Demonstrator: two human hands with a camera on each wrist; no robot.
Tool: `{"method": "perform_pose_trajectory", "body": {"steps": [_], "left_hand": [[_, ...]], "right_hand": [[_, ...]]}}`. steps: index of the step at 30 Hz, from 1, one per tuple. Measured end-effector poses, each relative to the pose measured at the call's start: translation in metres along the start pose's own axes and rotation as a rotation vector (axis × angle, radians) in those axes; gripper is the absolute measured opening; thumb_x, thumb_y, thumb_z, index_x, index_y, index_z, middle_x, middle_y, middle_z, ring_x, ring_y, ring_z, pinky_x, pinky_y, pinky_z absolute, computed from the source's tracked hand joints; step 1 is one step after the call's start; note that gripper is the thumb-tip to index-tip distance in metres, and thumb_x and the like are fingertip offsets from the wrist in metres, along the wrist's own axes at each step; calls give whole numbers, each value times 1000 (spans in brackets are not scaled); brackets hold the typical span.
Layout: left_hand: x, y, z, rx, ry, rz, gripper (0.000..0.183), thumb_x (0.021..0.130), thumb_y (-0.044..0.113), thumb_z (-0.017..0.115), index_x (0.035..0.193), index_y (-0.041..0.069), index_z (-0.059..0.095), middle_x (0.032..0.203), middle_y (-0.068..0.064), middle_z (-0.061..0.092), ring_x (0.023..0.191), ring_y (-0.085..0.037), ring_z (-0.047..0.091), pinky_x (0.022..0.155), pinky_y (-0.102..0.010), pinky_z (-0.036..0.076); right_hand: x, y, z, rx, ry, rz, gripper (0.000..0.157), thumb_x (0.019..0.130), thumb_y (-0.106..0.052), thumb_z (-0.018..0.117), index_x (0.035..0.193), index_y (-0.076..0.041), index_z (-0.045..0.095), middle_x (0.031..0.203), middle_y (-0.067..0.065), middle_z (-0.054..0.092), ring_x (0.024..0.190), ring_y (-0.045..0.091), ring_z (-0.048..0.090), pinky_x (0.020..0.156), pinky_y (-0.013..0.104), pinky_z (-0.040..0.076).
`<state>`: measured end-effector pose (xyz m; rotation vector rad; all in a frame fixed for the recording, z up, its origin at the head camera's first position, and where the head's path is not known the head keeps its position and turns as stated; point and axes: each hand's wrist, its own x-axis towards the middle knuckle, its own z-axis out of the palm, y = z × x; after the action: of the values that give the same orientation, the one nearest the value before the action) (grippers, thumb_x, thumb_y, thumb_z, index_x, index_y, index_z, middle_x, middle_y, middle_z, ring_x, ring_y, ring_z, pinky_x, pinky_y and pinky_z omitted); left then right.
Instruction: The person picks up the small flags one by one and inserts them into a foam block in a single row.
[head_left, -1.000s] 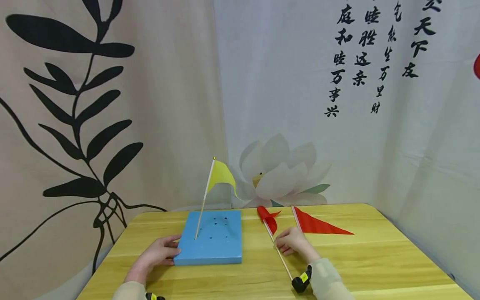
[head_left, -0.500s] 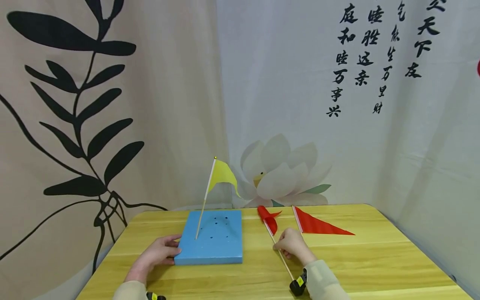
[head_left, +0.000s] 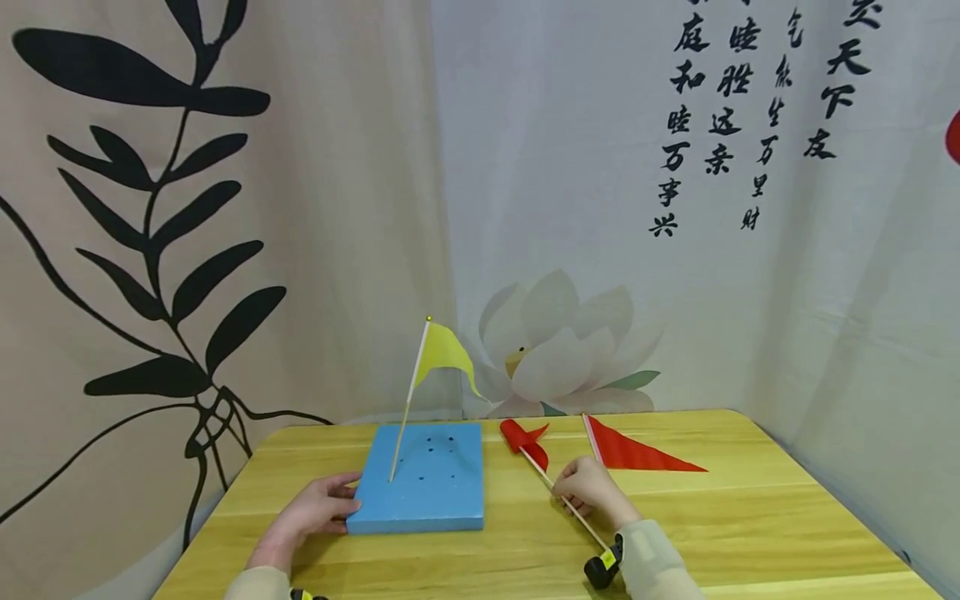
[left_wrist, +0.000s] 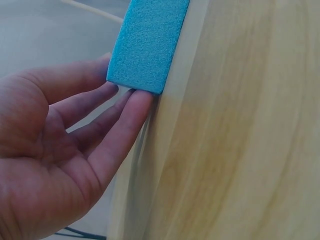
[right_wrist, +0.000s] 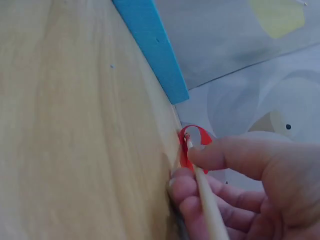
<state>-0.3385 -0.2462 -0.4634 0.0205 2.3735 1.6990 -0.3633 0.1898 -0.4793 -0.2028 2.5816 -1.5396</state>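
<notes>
My right hand (head_left: 591, 490) pinches the wooden stick of a red flag (head_left: 516, 435) between thumb and fingers. The flag's cloth is curled round the far end, and the stick slants low over the table. In the right wrist view the stick (right_wrist: 209, 205) runs under the thumb and across the fingers. With nearly straight fingers, my left hand (head_left: 318, 506) touches the left side of a blue foam board (head_left: 450, 500). A yellow flag (head_left: 441, 348) stands in that board, leaning slightly right. Several small dark holes dot the board's top.
A second red flag (head_left: 637, 448), triangular, lies spread at the back right; my right hand hides its lower stick. The wooden table (head_left: 757, 517) ends at a printed curtain (head_left: 360, 208) behind it.
The right hand has closed its fingertips on the red flag's stick and turned it, so the cloth end has swung left. The left hand and blue board stay put.
</notes>
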Motion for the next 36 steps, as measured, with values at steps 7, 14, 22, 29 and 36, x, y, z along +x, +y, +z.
{"method": "perform_pose_trajectory", "body": {"steps": [7, 14, 22, 29, 36], "left_hand": [[-3, -1, 1, 4, -24, 21, 61, 81, 8, 62, 133, -5, 32, 112, -22, 48, 80, -22, 56, 64, -39, 48], [-4, -1, 1, 1, -45, 23, 63, 82, 11, 62, 134, -6, 30, 111, -22, 48, 80, -22, 56, 64, -39, 48], [-5, -2, 0, -2, -52, 20, 63, 82, 10, 61, 134, -6, 29, 113, -23, 46, 81, -22, 56, 65, -39, 48], [-3, 1, 0, -12, -29, 21, 61, 81, 9, 62, 133, -6, 32, 112, -23, 47, 79, -22, 55, 64, -39, 48], [-2, 0, -1, 3, -23, 20, 62, 81, 8, 62, 133, -6, 32, 111, -22, 48, 80, -21, 55, 64, -39, 48]], "right_hand": [[-2, 0, -5, 134, -113, 83, 24, 80, -16, 59, 93, 5, 62, 69, 11, 64, 51, 18, 59, 45, 29, 47], [-4, -2, -7, 235, -104, 90, 29, 83, -12, 56, 103, 9, 57, 72, 14, 62, 51, 17, 58, 48, 31, 49], [-6, -21, -18, 310, -51, 51, 34, 84, -12, 57, 111, 9, 52, 83, 20, 61, 60, 22, 61, 55, 38, 50], [-11, -48, -31, 371, 51, -44, 32, 85, -13, 57, 111, 4, 52, 84, 18, 59, 67, 30, 61, 59, 41, 50], [-14, -74, -31, 498, 184, -99, 31, 83, -11, 60, 112, -2, 54, 86, 18, 59, 69, 33, 60, 61, 45, 49]]}}
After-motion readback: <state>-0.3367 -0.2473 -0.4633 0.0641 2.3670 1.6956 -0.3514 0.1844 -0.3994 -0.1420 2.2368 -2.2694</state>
